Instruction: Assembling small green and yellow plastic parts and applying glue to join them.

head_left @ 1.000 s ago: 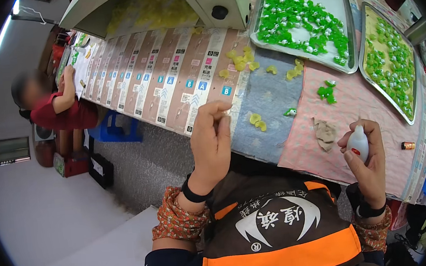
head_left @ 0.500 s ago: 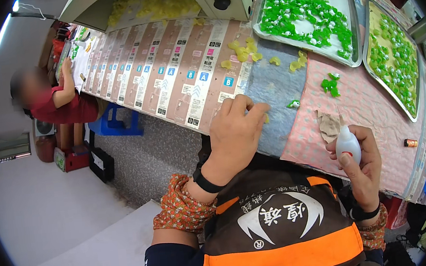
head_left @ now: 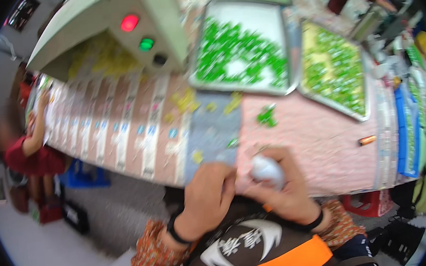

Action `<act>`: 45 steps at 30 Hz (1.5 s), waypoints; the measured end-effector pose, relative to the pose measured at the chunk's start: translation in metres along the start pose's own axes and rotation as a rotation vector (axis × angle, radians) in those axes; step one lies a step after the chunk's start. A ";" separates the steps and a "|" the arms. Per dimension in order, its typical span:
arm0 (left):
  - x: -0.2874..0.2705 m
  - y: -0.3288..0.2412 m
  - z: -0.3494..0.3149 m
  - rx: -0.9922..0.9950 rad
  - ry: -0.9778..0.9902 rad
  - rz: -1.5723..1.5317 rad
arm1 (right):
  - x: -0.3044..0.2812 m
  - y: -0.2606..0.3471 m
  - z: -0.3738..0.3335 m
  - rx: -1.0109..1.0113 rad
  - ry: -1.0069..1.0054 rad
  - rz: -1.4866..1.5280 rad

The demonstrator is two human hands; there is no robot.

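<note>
A small white squeeze bottle (head_left: 268,173) is in my right hand (head_left: 287,190), with the fingers wrapped round it just over the table's front edge. Close beside it, my left hand (head_left: 205,201) has its fingers curled and pressed together; anything in them is hidden. Past my hands lies one small green figure (head_left: 232,143) on the blue cloth (head_left: 211,128). A little cluster of green figures (head_left: 267,116) rests on the pink cloth (head_left: 300,135). Loose yellow pieces (head_left: 185,102) are scattered at the far end of the blue cloth. Motion blurs the whole picture.
Two trays hold many green figures: a white tray (head_left: 263,18) and a yellow-lined tray (head_left: 367,95). A machine housing (head_left: 161,25) with lit lamps stands at the far left over yellow pieces. An orange cylinder (head_left: 367,140) lies at right. A person in red (head_left: 32,150) sits at left.
My right hand has brought the bottle leftward beside my left hand. The left hand has drawn back from the blue cloth, fingers more curled. The view has shifted to the right.
</note>
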State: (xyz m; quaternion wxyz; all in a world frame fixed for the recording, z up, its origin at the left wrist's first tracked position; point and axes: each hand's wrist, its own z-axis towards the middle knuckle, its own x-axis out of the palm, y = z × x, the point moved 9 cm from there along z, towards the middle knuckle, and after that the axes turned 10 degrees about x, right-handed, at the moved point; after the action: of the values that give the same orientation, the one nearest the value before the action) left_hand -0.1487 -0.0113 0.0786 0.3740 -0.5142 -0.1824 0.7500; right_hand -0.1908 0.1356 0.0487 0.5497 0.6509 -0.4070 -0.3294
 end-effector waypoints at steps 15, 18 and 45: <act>0.051 0.022 -0.072 -0.675 0.091 -1.189 | 0.009 -0.023 -0.007 0.213 0.027 0.050; 0.055 0.017 -0.062 -0.689 0.082 -1.258 | 0.000 -0.010 -0.002 0.182 -0.038 -0.077; 0.074 0.039 -0.106 -0.797 -0.142 -1.477 | 0.032 -0.008 -0.003 0.021 0.050 -0.320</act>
State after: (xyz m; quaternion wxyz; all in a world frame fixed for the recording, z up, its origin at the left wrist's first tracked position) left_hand -0.0816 0.0074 -0.0369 0.5467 -0.3078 -0.7462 0.2228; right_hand -0.1725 0.1087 0.0424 0.4934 0.7212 -0.2875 -0.3921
